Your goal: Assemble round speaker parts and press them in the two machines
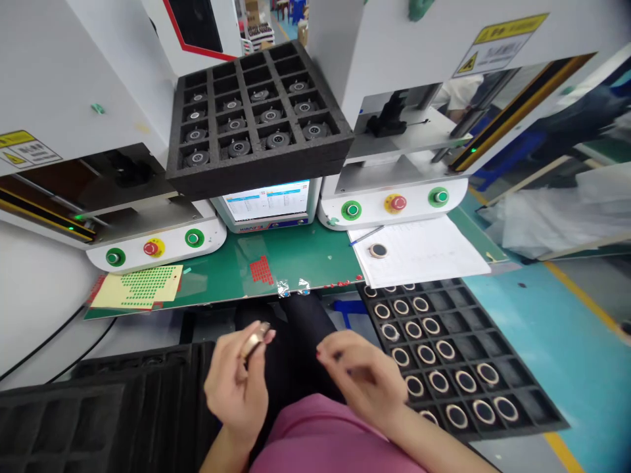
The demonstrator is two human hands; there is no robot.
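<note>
My left hand [239, 384] holds a small gold-coloured ring part [256, 338] between thumb and fingers, above my lap. Close to its right, my right hand [367, 378] hovers with fingers curled; it is blurred and I cannot tell whether it holds anything. Just right of that hand lies a black foam tray [532, 394] with several ring parts in its cells. On the green bench [296, 256] sit two white press machines, the left one [158, 240] and the right one [394, 197], each with green and red buttons.
A black foam tray [261, 118] of round dark parts rests on top of a small screen unit [269, 200]. A paper sheet [424, 253] with one ring on it, red stickers [261, 269] and a yellow sticker sheet [142, 286] lie on the bench. Black trays [98, 401] stand at lower left.
</note>
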